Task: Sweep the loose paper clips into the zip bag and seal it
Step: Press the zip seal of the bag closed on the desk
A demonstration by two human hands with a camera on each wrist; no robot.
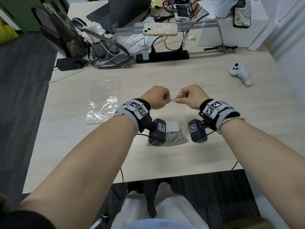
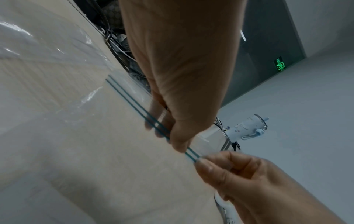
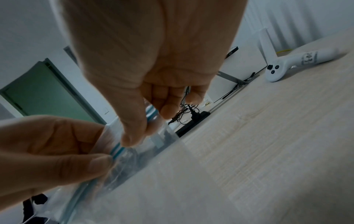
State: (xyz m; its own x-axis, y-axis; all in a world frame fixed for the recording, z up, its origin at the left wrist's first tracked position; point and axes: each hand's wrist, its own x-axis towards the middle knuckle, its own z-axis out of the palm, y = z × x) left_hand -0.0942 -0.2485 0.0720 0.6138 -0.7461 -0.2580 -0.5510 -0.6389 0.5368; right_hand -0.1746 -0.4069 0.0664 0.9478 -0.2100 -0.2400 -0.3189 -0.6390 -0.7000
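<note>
Nearest us, the paper clips [image 1: 173, 138] lie heaped in the bottom of the zip bag [image 1: 181, 113], which rests on the desk [image 1: 214, 129] between our two wrists; we see no loose clips on the desk around it, so we judge the sweeping done and the sealing in hand.

Farther out, the bag's mouth is lifted clear of the desk, and its green zip strip [image 2: 134, 104] runs left to right, level, straight across between our hands. Our left hand [image 1: 156, 97] pinches the strip between thumb and curled fingers [image 2: 159, 118] toward its left part, and our right hand [image 1: 192, 95] pinches it just to the right, the two pinches almost touching in the middle. What matters for the next move is that the strip's long axis runs sideways from both pinches. The right-hand stretch lies under our right hand, which is nearer to it, so a slide rightward would suit it. Whether the left stretch is already pressed shut we cannot tell.

Beyond, at far left, a second clear plastic bag [image 1: 103, 101] lies flat.
</note>
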